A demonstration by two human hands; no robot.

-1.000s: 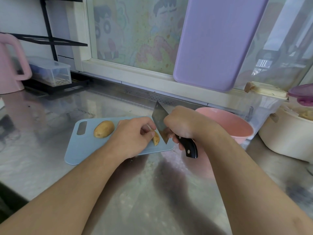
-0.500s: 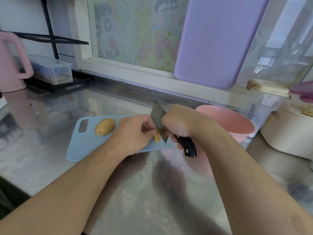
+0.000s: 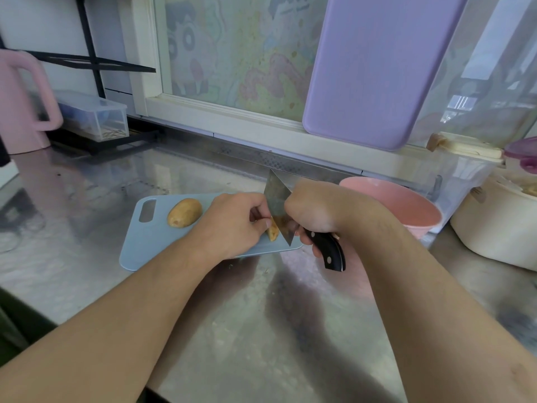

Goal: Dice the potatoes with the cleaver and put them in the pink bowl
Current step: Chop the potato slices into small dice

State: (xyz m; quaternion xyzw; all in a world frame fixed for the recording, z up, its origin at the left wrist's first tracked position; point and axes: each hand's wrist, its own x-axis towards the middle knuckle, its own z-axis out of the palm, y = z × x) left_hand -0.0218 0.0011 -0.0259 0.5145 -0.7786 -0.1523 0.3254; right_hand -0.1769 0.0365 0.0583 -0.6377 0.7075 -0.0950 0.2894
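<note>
A light blue cutting board [image 3: 151, 245] lies on the steel counter. My left hand [image 3: 232, 222] holds a potato piece [image 3: 273, 232] against the board's right end, fingers curled over it. Right beside those fingers, my right hand [image 3: 313, 212] grips the black handle of the cleaver [image 3: 277, 202], whose blade stands on edge with its lower corner at the board. A whole potato [image 3: 184, 212] rests near the board's handle hole. The pink bowl [image 3: 406, 210] stands just right of my right hand; its inside is partly hidden by my wrist.
A purple board [image 3: 374, 68] leans on the window behind. A cream pot [image 3: 494, 228] and a clear lidded tub [image 3: 465, 170] crowd the right. A pink jug [image 3: 20, 106] and a clear box [image 3: 98, 117] on a black rack stand at the back left.
The cleaver blade has come down a little onto the potato piece, close against my left fingers. Both hands stay at the board's right end; the whole potato has not moved.
</note>
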